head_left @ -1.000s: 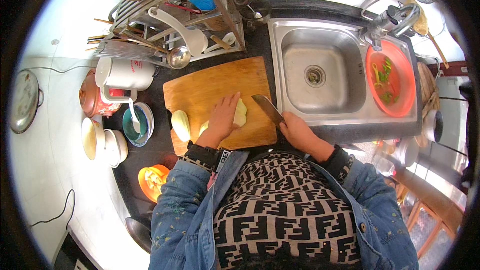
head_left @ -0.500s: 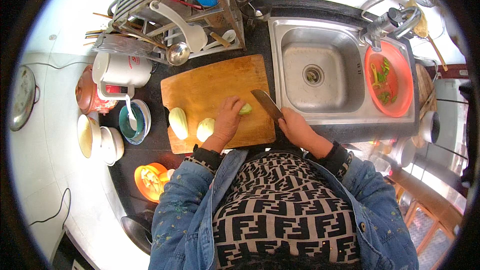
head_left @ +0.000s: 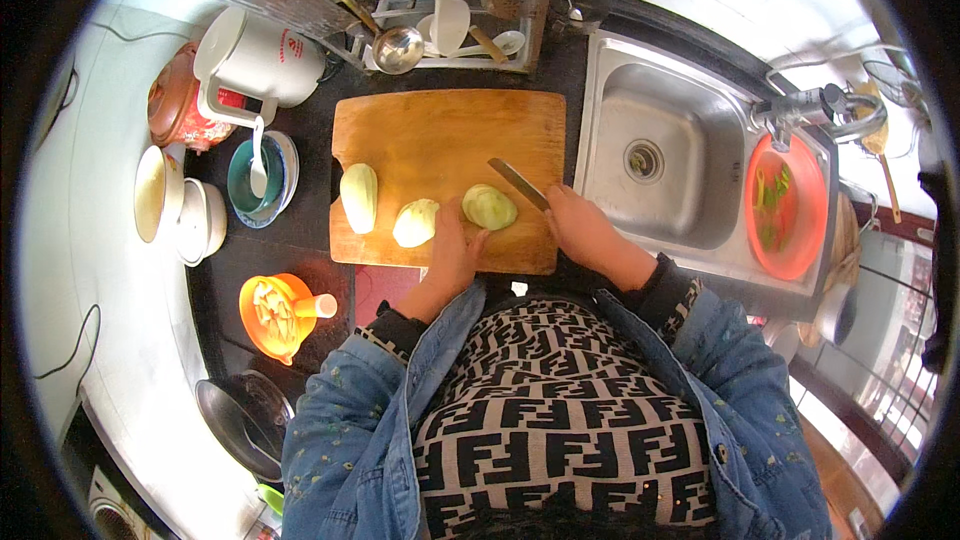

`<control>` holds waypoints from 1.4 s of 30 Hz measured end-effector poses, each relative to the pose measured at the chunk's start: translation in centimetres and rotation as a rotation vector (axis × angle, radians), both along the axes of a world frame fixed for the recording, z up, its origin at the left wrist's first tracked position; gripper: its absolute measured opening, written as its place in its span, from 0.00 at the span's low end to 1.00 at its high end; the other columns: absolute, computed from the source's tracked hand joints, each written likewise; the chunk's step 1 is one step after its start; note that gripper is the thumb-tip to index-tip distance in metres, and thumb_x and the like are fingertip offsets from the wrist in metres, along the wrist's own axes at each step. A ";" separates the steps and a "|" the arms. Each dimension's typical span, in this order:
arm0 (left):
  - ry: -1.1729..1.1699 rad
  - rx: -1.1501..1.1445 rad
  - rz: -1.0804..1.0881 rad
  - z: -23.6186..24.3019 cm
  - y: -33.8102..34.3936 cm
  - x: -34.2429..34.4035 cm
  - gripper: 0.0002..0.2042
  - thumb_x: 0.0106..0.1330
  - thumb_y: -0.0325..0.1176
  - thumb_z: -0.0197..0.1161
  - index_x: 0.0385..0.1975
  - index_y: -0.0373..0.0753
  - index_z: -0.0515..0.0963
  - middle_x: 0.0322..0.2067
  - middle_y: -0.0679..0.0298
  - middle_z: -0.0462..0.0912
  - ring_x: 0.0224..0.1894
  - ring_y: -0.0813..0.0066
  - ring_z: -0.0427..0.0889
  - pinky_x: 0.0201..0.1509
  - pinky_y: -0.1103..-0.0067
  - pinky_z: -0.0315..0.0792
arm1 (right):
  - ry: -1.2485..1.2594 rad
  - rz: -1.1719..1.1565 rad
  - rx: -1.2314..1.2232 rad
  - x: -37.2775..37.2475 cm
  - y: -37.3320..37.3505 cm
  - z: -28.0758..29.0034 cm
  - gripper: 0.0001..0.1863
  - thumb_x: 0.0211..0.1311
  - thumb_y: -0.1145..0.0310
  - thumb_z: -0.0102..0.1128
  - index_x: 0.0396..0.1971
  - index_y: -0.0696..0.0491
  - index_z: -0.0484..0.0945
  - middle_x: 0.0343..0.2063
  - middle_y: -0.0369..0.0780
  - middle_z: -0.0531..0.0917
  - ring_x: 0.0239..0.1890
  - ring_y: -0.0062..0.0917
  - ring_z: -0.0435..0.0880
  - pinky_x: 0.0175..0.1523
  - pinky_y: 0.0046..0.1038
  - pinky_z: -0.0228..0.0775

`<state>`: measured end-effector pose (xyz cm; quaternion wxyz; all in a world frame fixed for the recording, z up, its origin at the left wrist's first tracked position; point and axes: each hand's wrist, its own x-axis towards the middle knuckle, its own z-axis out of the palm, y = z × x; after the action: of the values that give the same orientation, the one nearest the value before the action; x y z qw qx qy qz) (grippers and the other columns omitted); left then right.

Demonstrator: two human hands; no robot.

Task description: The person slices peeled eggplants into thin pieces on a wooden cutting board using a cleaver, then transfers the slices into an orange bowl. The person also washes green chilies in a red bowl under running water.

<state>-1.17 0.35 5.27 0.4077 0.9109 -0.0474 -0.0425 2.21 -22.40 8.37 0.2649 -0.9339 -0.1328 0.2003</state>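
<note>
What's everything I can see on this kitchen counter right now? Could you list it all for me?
cutting board: one, wooden, centre of counter
peeled vegetable pieces: three, pale yellow-green, on the board's near half
knife: one, metal blade, over the board's right side
sink: one, steel, right of the board
basin: one, red, holding greens, right of the sink
jug: one, white, upper left
bowl with spoon: one, teal, left of the board
funnel-like dish: one, orange, lower left
left hand: beside the vegetable pieces
right hand: holding the knife

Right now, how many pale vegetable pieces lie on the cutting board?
3: one piece at the board's left edge, one beside the left hand, one by the knife.
</note>
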 end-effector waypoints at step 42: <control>-0.075 0.029 0.179 -0.8 -3.0 2.1 0.27 0.47 0.30 0.74 0.49 0.36 0.71 0.43 0.48 0.69 0.49 0.49 0.69 0.52 0.64 0.67 | 0.055 0.081 0.017 0.1 1.6 0.6 0.11 0.57 0.78 0.47 0.39 0.64 0.64 0.34 0.61 0.74 0.35 0.56 0.78 0.38 0.48 0.73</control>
<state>0.97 -2.64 4.43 0.3946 0.9182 0.0195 0.0276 2.30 -20.77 9.01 0.2679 -0.9196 -0.1647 0.2353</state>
